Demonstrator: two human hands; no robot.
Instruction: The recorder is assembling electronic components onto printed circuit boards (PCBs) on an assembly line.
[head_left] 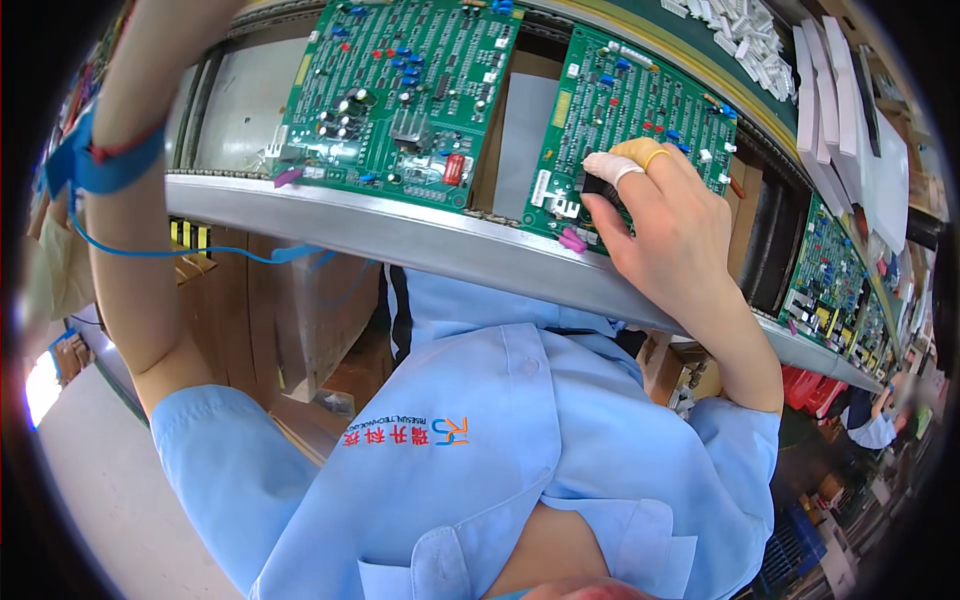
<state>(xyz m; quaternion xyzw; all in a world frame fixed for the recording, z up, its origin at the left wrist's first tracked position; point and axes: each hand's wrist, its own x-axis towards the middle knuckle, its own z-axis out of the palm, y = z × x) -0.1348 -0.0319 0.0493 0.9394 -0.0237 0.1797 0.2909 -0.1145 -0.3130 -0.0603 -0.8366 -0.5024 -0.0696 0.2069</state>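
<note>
My right hand (675, 215) is over a green circuit board (568, 130) on the line. Its thumb and fingers, some in pale finger cots, pinch a small black block-shaped component (596, 186) at the board's near part. Whether the component is seated in the board, I cannot tell. Beside it are a white connector and a pink clip (573, 240) at the near edge. My left arm, with a blue wrist strap (120, 165), reaches up past the upper left rim, its hand out of sight. Between my arms lies a second populated board (385, 110), a purple clip (288, 177) at its corner.
A metal conveyor rail (400, 205) runs across in front of me. The strap's blue cord (230, 252) hangs below it. Beyond the line lie loose white connectors (745, 45) and upright white panels (825, 95). Farther right are another board (835, 275) and a person (872, 428).
</note>
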